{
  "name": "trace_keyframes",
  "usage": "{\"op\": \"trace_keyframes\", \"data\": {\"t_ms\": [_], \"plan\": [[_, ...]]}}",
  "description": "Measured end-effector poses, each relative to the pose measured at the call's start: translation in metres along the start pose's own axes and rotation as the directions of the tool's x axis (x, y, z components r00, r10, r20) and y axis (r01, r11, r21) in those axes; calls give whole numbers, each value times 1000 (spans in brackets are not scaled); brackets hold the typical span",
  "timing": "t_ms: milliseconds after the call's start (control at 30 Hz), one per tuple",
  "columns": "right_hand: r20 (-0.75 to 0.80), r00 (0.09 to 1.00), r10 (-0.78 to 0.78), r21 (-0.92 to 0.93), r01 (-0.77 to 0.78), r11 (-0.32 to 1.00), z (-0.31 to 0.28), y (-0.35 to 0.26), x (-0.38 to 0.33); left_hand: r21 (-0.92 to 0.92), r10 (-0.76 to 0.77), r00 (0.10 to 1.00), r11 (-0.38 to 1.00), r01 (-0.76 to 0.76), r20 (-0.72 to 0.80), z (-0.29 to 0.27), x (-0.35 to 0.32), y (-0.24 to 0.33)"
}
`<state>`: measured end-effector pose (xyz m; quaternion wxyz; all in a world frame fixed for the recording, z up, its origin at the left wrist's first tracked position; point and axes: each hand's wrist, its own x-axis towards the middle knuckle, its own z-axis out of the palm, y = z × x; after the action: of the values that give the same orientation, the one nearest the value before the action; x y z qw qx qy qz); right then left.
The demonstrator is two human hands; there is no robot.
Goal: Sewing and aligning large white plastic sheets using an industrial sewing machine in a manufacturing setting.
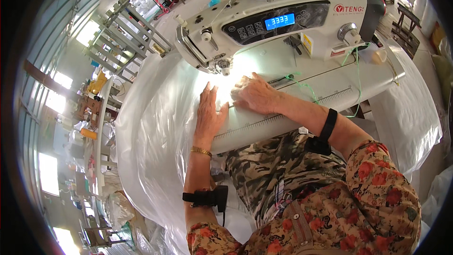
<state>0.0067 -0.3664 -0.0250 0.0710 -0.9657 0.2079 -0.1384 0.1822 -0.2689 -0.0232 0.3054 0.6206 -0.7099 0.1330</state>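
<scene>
Clear, crinkled plastic sheeting (153, 113) spreads at nine o'clock, below the white metal sewing machine (283, 28) at one. From where I stand, the left hand (209, 113) lies flat at its edge, fingers extended. At two, the right hand (257, 93) has bent fingers; glare hides whether they pinch anything. Farther that way, a small translucent cup-like thing (378, 56) has contents I can't make out.

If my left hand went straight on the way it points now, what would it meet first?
Your left hand would probably meet the sewing machine's needle end first, though depth is unclear and it might pass underneath.
</scene>
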Motion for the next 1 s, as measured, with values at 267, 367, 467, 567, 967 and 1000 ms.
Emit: {"op": "trace_keyframes", "data": {"t_ms": [267, 367, 467, 567, 967, 1000], "plan": [[-109, 994, -16, 129, 30, 991, 10, -1, 1, 363, -235, 961, 916, 169, 146, 1, 19, -52], [-133, 991, -19, 87, 31, 996, 0, -6, -2, 322, -226, 970, 928, 186, 90, 5, 19, -63], [-232, 973, -22, 16, 26, 1000, -6, -4, -9, 371, -326, 945, 879, 300, 8, 5, 17, -72], [-295, 956, -1, -198, -60, 978, -9, 0, -24, 392, -448, 894, 821, 416, -10, 0, 9, -75], [-161, 979, -127, -235, 86, 968, -27, 10, -46, 354, -407, 913, 856, 377, 13, -24, -31, -50], [-161, 980, -117, -237, 76, 969, -25, 8, -39, 339, -392, 920, 867, 365, 13, -22, -31, -49]]}}
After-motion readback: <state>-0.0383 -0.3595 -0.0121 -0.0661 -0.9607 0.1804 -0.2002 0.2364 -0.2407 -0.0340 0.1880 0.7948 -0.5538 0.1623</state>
